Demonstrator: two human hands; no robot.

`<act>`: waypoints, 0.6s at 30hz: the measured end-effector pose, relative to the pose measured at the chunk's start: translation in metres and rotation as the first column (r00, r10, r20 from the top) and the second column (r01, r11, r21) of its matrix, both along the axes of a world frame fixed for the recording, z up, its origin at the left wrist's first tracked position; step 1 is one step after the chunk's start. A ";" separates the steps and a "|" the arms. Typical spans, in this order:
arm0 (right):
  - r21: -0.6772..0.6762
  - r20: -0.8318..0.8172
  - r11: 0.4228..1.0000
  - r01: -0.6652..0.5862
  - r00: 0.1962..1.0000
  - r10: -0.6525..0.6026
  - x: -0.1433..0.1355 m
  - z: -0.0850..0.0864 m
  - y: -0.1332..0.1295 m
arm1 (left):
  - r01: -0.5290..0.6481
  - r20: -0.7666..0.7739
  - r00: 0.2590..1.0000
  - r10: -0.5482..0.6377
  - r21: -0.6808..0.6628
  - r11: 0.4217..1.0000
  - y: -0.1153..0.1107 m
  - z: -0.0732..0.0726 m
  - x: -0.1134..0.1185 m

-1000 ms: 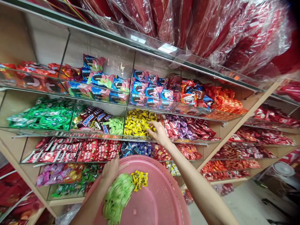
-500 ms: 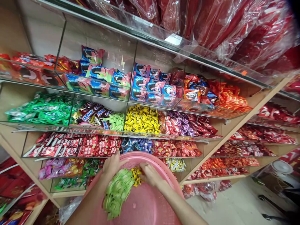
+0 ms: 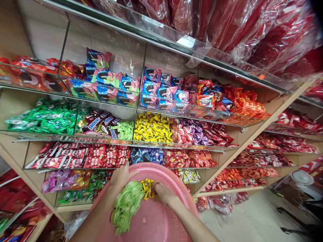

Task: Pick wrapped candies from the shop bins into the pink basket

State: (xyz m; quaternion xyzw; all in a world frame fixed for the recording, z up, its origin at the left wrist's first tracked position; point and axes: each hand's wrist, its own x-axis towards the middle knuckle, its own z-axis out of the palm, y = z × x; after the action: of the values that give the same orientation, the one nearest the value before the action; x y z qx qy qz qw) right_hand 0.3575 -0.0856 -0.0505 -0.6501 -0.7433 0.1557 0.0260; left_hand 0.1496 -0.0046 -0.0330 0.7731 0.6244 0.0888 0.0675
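A round pink plastic basket [image 3: 166,228] is in front of me, below the shelves. Its far left rim is gripped by my left hand [image 3: 121,178], with the thumb lying along the inside. Green-wrapped candies [image 3: 127,205] form a heap on the basket's left side. Beside them, near the far wall, lies a small bunch of yellow-wrapped candies [image 3: 148,188]. My right hand [image 3: 164,193] reaches inside the basket with curled fingers, its fingertips at the right edge of the yellow bunch. The palm side is hidden.
Glass-fronted shelves hold matching yellow candies [image 3: 152,127], green candies [image 3: 123,130], Snickers bars [image 3: 99,122] and cookie packs [image 3: 151,85]. A wooden divider [image 3: 252,134] slants down on the right. Red bags in clear plastic [image 3: 227,30] hang over the top shelf.
My right hand has shifted slightly down and to the right inside the basket, showing a little more of the yellow candies. My left hand stays on the rim.
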 end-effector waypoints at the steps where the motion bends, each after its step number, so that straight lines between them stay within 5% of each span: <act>1: -0.008 0.023 1.000 -0.005 1.000 0.005 0.000 -0.001 0.000 | -0.002 0.000 1.000 0.002 -0.002 1.000 0.000 0.000 0.000; 6: -0.007 0.082 1.000 -0.011 0.997 0.011 -0.001 0.003 -0.001 | 0.000 0.016 1.000 0.001 -0.027 1.000 0.000 0.002 0.000; 10: 0.060 0.020 0.997 -0.048 0.999 0.047 -0.006 0.024 -0.001 | -0.017 0.028 0.999 0.018 -0.033 0.999 -0.001 0.002 0.000; 14: 0.288 -0.172 0.947 -0.138 0.966 0.193 -0.012 0.074 0.005 | -0.017 0.024 1.000 0.017 -0.018 1.000 0.000 -0.001 -0.001; 18: 0.572 -0.228 0.814 -0.099 0.934 0.274 -0.007 0.136 0.026 | -0.013 0.007 1.000 0.013 0.012 1.000 0.001 -0.005 -0.001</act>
State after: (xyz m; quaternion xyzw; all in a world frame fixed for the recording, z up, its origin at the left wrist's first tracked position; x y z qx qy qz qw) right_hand 0.3507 -0.0601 0.0851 -0.5061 -0.8044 0.0333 0.3094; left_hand 0.1486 -0.0035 -0.0379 0.7691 0.6286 0.0956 0.0644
